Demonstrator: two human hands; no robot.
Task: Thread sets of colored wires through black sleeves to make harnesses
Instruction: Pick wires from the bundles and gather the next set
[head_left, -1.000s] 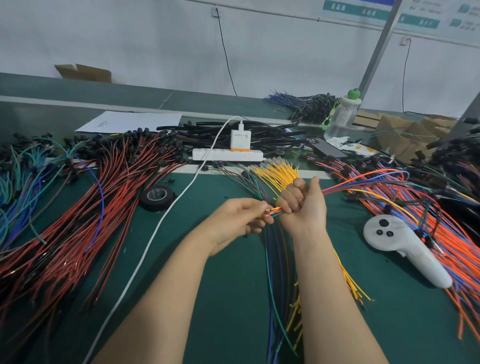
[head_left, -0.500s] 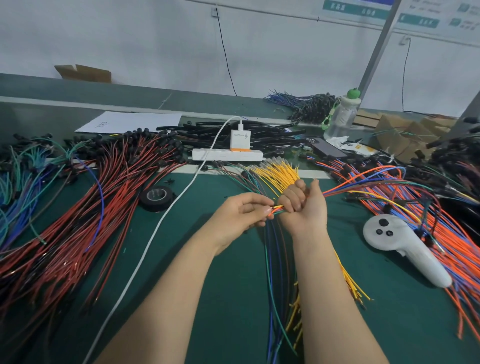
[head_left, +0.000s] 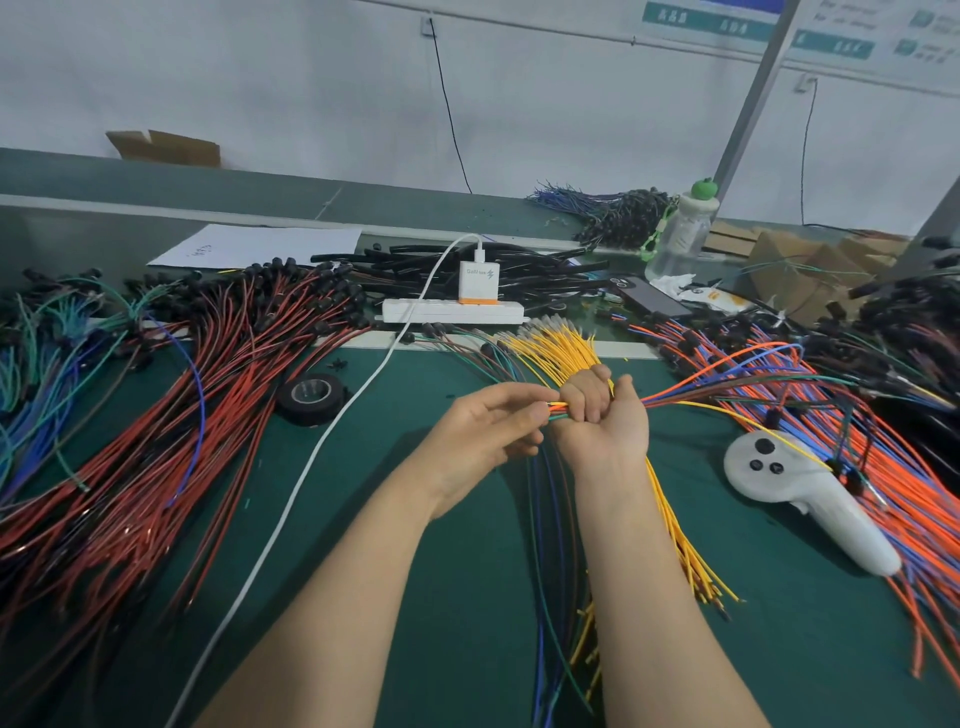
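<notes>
Two hands meet over the middle of the green mat (head_left: 415, 571). The right hand (head_left: 605, 415) is a tight fist around a set of wires (head_left: 680, 400) (orange, blue, green, yellow), which trails off to the right. The left hand (head_left: 493, 426) pinches the set's short ends where they poke out left of the fist, fingertips closed on them. Yellow wires (head_left: 556, 348) lie beneath the right wrist, running far to near. The sleeves (head_left: 545, 270) sit in a far pile behind the power strip (head_left: 452, 312). Red wires (head_left: 182, 415) cover the left, with tape (head_left: 310, 395) just beside them and a controller (head_left: 800, 493) on the right.
</notes>
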